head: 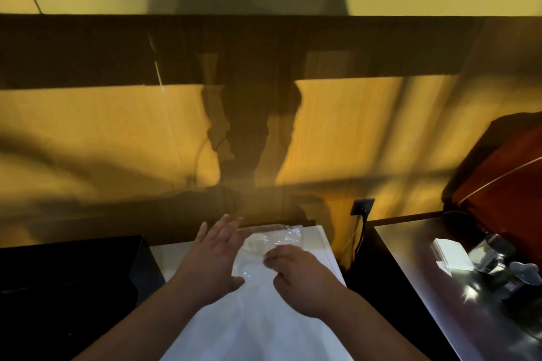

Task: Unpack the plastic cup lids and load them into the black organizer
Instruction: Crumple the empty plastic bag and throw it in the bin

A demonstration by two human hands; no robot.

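A clear plastic package of cup lids (272, 239) lies on a white surface (322, 246) in front of me, crinkled and hard to make out. My left hand (214, 252) rests flat on its left side with the fingers spread. My right hand (296, 275) is curled on the package's right part, fingertips pinching the clear wrap. A black box-like object (67, 269) stands at the lower left; whether it is the organizer I cannot tell.
A wooden wall panel (117, 132) rises behind the counter, with a black wall socket (363, 206) and a cable. At the right a steel counter (425, 258) carries a white box (450, 255) and glassware (492, 255). A dark red bag (498, 173) sits behind it.
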